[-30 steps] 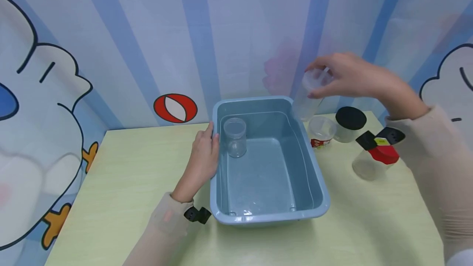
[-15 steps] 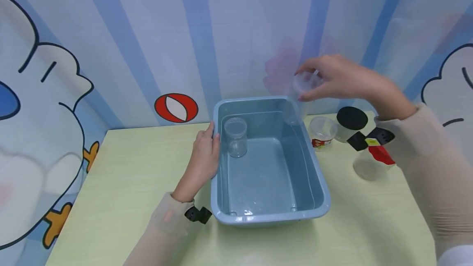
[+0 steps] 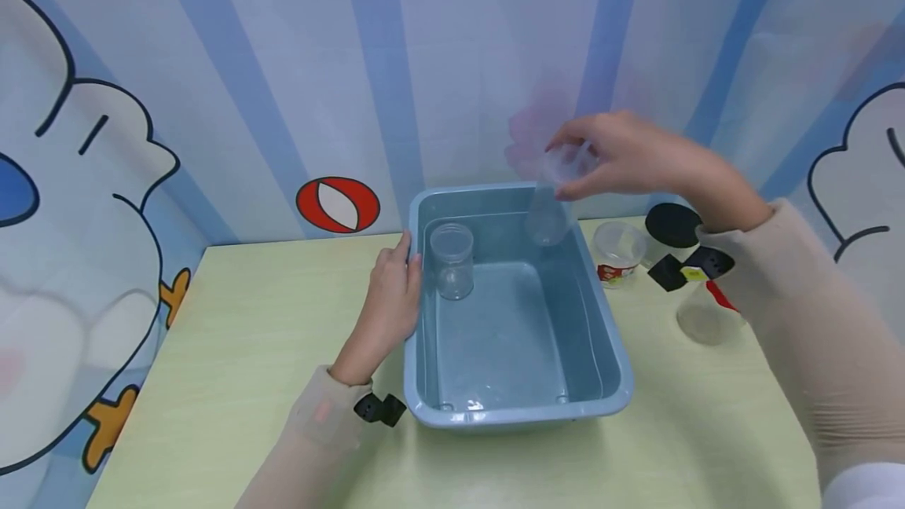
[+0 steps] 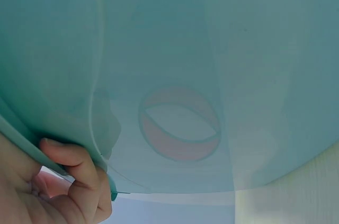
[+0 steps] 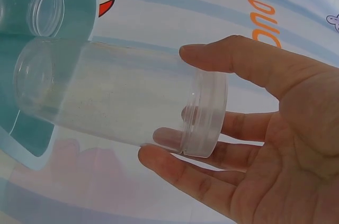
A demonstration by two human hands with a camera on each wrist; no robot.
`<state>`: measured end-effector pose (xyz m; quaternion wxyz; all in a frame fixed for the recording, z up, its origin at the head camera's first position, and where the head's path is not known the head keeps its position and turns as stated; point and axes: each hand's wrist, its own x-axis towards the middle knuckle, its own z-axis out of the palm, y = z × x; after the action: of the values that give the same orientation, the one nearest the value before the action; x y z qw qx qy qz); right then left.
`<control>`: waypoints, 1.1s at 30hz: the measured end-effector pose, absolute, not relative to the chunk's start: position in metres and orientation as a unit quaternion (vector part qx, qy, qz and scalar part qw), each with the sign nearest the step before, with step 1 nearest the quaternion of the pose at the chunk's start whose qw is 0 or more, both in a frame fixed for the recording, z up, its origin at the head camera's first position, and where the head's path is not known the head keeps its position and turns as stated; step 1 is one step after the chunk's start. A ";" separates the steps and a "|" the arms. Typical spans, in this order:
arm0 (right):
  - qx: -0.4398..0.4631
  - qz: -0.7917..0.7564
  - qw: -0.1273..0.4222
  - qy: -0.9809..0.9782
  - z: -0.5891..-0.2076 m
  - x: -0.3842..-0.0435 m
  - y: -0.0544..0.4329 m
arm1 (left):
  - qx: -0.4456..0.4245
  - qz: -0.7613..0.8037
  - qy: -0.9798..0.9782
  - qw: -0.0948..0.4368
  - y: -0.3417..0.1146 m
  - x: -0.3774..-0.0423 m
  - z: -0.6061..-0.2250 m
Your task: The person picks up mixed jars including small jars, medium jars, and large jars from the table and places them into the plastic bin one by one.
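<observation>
My right hand (image 3: 625,155) holds a tall clear plastic jar (image 5: 122,97) near its translucent lid, thumb on one side and fingers on the other. The jar's lower end dips below the far right rim of a blue plastic basin (image 3: 495,416). My left hand (image 3: 387,289) grips the basin's left rim. In the left wrist view, its fingers (image 4: 79,168) curl over that rim. A second clear lidded jar (image 3: 452,261) stands upright inside the basin, by the left wall.
Right of the basin stand a small clear tub (image 3: 618,250) with a red label, a jar with a black lid (image 3: 670,225), and a clear jar (image 3: 707,320) with a red lid, partly hidden by my right sleeve. A patterned cloth (image 3: 467,61) hangs behind the table (image 3: 283,297).
My right hand has carried the jar left and slightly down, from beside the basin to over its far right corner. The left hand stays on the rim.
</observation>
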<state>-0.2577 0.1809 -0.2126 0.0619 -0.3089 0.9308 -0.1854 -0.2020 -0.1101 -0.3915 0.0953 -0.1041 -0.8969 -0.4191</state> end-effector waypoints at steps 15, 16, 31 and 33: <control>-0.319 -0.198 0.087 0.923 -0.224 -0.259 0.163 | -0.102 -0.418 -0.898 0.090 -0.112 -0.202 -0.392; -0.320 -0.199 0.089 0.922 -0.225 -0.259 0.162 | -0.103 -0.418 -0.898 0.090 -0.112 -0.202 -0.393; -0.343 -0.213 0.094 0.910 -0.245 -0.263 0.150 | -0.106 -0.422 -0.896 0.093 -0.113 -0.202 -0.393; -0.347 -0.212 0.097 0.908 -0.248 -0.264 0.149 | -0.103 -0.421 -0.897 0.090 -0.113 -0.201 -0.393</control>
<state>-0.2638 0.1493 -0.2480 0.0972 -0.3470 0.9084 -0.2121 -0.2014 -0.1129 -0.3931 0.0898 -0.1029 -0.8966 -0.4212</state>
